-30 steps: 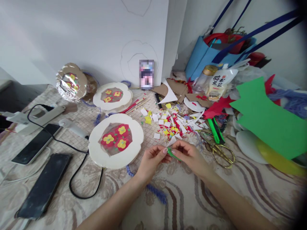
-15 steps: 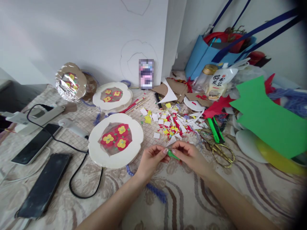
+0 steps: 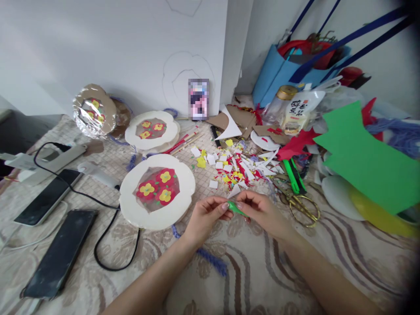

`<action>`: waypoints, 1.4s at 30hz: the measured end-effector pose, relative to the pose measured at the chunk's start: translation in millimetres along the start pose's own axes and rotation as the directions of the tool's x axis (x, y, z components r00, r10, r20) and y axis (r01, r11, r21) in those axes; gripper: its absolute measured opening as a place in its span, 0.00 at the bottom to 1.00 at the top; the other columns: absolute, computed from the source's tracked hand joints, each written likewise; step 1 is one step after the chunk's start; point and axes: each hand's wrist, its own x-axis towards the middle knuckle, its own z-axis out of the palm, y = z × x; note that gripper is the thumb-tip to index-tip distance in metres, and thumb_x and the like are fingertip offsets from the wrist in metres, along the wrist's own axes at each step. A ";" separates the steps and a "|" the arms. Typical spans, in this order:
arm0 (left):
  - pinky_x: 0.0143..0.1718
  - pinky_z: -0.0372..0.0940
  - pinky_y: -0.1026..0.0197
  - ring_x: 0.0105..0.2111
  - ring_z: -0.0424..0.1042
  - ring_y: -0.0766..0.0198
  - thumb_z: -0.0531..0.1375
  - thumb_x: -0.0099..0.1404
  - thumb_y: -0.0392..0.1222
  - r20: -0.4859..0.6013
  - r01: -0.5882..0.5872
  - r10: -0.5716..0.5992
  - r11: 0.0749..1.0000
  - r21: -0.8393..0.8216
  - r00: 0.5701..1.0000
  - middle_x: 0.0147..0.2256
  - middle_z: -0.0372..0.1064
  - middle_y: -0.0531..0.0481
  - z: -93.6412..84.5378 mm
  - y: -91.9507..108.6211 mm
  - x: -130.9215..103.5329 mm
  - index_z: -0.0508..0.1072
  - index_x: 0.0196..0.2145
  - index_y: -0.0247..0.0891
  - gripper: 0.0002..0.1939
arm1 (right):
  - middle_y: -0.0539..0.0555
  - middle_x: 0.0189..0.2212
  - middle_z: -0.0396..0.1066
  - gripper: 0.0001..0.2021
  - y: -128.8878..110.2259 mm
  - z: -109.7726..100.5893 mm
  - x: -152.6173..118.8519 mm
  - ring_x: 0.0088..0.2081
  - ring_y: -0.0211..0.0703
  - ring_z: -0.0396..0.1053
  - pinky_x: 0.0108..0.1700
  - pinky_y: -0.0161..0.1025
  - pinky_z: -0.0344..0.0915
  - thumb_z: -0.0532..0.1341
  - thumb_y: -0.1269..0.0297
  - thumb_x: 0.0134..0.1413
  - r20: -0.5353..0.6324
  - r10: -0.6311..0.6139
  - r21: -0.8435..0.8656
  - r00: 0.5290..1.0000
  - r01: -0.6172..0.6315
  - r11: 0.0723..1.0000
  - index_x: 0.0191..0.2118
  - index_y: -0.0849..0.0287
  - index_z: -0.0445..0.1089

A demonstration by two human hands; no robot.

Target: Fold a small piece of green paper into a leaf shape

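Observation:
A small green paper piece [image 3: 235, 209] is pinched between both hands, low over the patterned tablecloth. My left hand [image 3: 208, 214] grips its left end with thumb and fingers. The other end is between the thumb and fingers of my right hand [image 3: 259, 212]. Left of my hands lies a white scalloped plate [image 3: 126, 199] with red and yellow paper flowers [image 3: 165, 195] in its clear centre. Just beyond my fingers are scattered scraps of white, yellow and red paper [image 3: 228, 167]. Gold-handled scissors [image 3: 303, 210] and a green box cutter [image 3: 292, 175] rest to the right.
A large green sheet [image 3: 367, 162] covers the right side. Farther back stand a blue bag [image 3: 269, 74], a pouch [image 3: 300, 113] and a propped phone [image 3: 198, 99]. Two dark phones, including a near one [image 3: 62, 253], and a black cable [image 3: 95, 251] lie at left.
The view has shifted very slightly. Both hands stay in nearly the same place, and a little more of the green paper piece shows between the fingers.

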 end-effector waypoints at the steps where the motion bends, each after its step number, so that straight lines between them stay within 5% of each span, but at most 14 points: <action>1: 0.29 0.65 0.66 0.23 0.71 0.69 0.67 0.50 0.44 -0.002 -0.002 0.002 1.000 0.011 1.000 0.23 0.73 0.50 -0.1 -0.3 0.2 0.74 0.31 0.32 0.14 | 0.46 0.23 0.61 0.09 0.4 0.0 -0.1 0.21 0.31 0.58 0.22 0.30 0.57 0.58 0.58 0.55 0.007 -0.001 -0.007 1.000 0.001 1.000 0.30 0.59 0.64; 21: 0.26 0.63 0.68 0.21 0.69 0.70 0.66 0.52 0.45 -0.050 -0.020 0.029 0.986 0.167 0.998 0.20 0.72 0.51 0.4 -0.1 -0.2 0.74 0.27 0.32 0.12 | 0.46 0.22 0.59 0.09 3.9 3.1 0.1 0.22 0.31 0.56 0.23 0.30 0.54 0.58 0.59 0.55 -0.003 -0.011 -0.067 1.000 0.011 0.998 0.30 0.59 0.63; 42: 0.26 0.63 0.66 0.21 0.67 0.69 0.65 0.52 0.45 0.021 -0.063 0.060 0.954 0.293 0.998 0.20 0.70 0.51 -2.2 4.7 -0.2 0.74 0.26 0.32 0.11 | 0.47 0.21 0.61 0.10 5.9 1.1 0.2 0.22 0.34 0.58 0.22 0.31 0.56 0.58 0.56 0.54 0.010 0.008 -0.058 1.000 -0.008 0.998 0.31 0.58 0.65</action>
